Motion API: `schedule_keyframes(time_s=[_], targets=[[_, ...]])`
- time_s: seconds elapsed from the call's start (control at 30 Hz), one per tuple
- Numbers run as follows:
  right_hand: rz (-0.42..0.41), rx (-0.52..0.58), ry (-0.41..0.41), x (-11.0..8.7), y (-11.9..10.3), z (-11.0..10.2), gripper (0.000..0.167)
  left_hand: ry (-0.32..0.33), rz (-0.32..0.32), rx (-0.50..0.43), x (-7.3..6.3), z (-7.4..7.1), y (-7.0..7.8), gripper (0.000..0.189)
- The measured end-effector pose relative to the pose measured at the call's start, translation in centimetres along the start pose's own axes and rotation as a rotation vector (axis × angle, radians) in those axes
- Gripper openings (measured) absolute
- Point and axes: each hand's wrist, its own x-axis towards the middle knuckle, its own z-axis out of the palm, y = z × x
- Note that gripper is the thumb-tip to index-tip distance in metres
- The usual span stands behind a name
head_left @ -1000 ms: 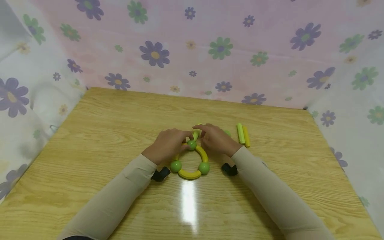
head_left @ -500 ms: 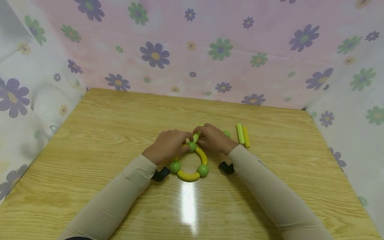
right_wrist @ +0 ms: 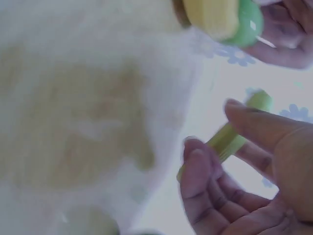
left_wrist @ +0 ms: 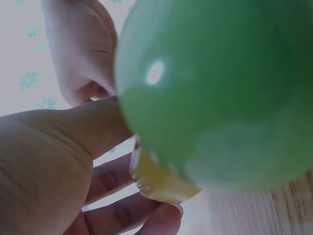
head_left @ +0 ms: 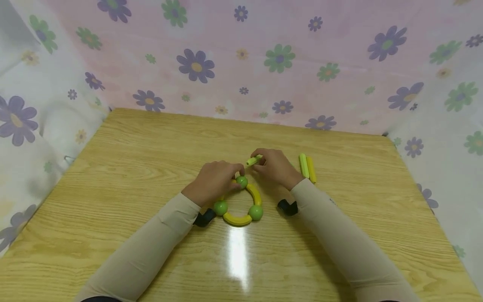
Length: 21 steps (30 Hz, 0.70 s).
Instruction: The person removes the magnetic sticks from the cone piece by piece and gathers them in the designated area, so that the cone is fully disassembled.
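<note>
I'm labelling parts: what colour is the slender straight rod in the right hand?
The rod is light yellow-green, clearest in the head view.

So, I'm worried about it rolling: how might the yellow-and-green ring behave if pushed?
The ring would probably slide rather than roll, since its near side lies flat on the table. Its glossy green balls may be slippery to pinch.

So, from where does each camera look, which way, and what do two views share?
Head: worn on the head, facing forward and down at table and ring; both sleeves, left grip and right grip show.
Left wrist: worn there, facing a close green ball; left grip shows, right grip at upper left.
Right wrist: worn there, facing the light green stick in the right grip; left grip shows at upper right.
Shared: head and right wrist both show this stick.
</note>
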Motion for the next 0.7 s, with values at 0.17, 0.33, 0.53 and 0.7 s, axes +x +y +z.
schedule_keyframes(time_s=[0.17, 0.33, 0.53, 0.7], targets=[[0.011, 0.040, 0.120, -1.6, 0.3, -2.4, 0.031, -0.003, -0.003, 0.007, 0.0, 0.0, 0.0, 0.026], [-0.027, 0.071, 0.274, -4.0, 1.3, -5.0, 0.026, -0.001, 0.004, 0.028, 0.3, -0.2, -0.1, 0.028], [0.006, 0.163, 0.429, -6.5, 3.5, -6.5, 0.033, -0.001, -0.001, 0.033, 0.4, -0.2, -0.2, 0.029], [0.146, 0.329, 0.343, -7.4, 6.1, -7.1, 0.048, -0.015, -0.005, 0.009, 0.2, 0.0, -0.2, 0.028]])
